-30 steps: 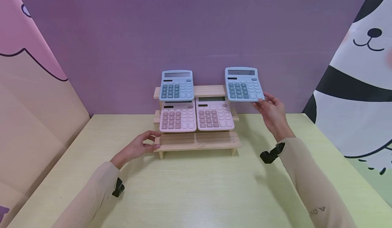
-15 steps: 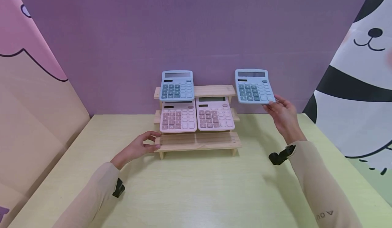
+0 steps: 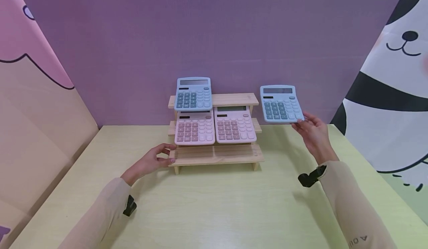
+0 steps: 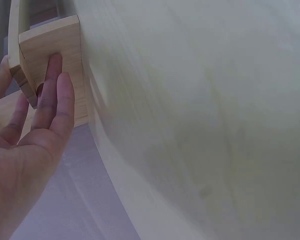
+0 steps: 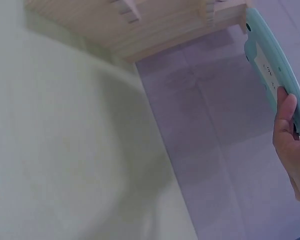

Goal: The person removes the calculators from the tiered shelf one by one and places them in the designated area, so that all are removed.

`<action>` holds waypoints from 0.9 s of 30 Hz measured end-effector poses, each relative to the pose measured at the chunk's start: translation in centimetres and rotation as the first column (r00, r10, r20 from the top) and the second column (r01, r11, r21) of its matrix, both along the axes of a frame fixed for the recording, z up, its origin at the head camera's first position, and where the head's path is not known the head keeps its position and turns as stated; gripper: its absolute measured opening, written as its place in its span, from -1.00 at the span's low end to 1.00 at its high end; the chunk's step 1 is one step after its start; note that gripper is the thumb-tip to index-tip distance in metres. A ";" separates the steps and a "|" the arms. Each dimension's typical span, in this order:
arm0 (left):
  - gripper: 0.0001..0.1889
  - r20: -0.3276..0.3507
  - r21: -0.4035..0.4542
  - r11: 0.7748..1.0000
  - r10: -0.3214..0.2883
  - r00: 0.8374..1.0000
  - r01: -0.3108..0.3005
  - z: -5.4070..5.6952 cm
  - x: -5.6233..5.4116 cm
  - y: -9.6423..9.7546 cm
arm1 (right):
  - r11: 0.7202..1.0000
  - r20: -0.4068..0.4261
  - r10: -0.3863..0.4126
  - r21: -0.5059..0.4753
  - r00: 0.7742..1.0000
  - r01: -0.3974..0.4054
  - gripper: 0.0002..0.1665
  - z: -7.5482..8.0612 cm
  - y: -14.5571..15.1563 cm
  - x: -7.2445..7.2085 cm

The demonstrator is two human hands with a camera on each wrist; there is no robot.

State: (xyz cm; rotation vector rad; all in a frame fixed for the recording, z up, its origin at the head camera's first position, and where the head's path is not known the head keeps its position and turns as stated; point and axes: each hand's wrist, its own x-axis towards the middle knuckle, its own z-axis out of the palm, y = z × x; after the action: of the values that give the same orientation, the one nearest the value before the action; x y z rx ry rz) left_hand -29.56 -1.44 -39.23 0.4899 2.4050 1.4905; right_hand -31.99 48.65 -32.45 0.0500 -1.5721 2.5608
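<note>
A blue calculator (image 3: 281, 106) hangs in the air right of the wooden stepped rack (image 3: 217, 155). My right hand (image 3: 314, 133) pinches it by its lower right corner; its pale back label shows in the right wrist view, with fingers (image 5: 286, 105) against the underside. My left hand (image 3: 156, 158) holds the left end of the rack's lowest shelf, thumb and fingers on either side of the board (image 4: 50, 42). Another blue calculator (image 3: 193, 94) leans on the top shelf at left. Two pink calculators (image 3: 195, 130) stand side by side on the middle shelf.
The rack stands on a pale wooden table (image 3: 214, 208) near its back edge. A purple backdrop (image 3: 214, 37) rises behind it. Cartoon-printed cloths flank both sides, a panda (image 3: 394, 104) on the right.
My right hand has carried the blue calculator to the right, off the top shelf's right end, and then lower. The left hand and the rack stay where they were.
</note>
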 end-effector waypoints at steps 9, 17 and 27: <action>-0.41 0.022 -0.017 1.000 0.018 1.000 -0.018 0.4 0.3 0.1 | 0.999 0.034 0.024 -0.039 0.999 -0.023 -0.48 -1.8 0.9 -0.1; -0.42 0.022 -0.016 1.000 0.018 1.000 -0.017 0.5 0.5 0.1 | 0.999 0.088 0.032 0.022 0.996 -0.034 -0.32 -3.0 1.5 0.0; -0.42 -0.007 0.001 1.000 -0.008 1.000 0.008 0.4 0.5 0.2 | 0.995 0.140 0.076 0.053 0.987 -0.084 -0.42 -4.3 2.3 0.2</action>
State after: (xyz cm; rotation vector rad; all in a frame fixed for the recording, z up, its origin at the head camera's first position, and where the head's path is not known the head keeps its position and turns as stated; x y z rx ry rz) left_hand -29.06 -1.27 -38.82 0.5047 2.4055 1.4887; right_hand -31.75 50.99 -36.77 -0.0604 -1.7279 2.6295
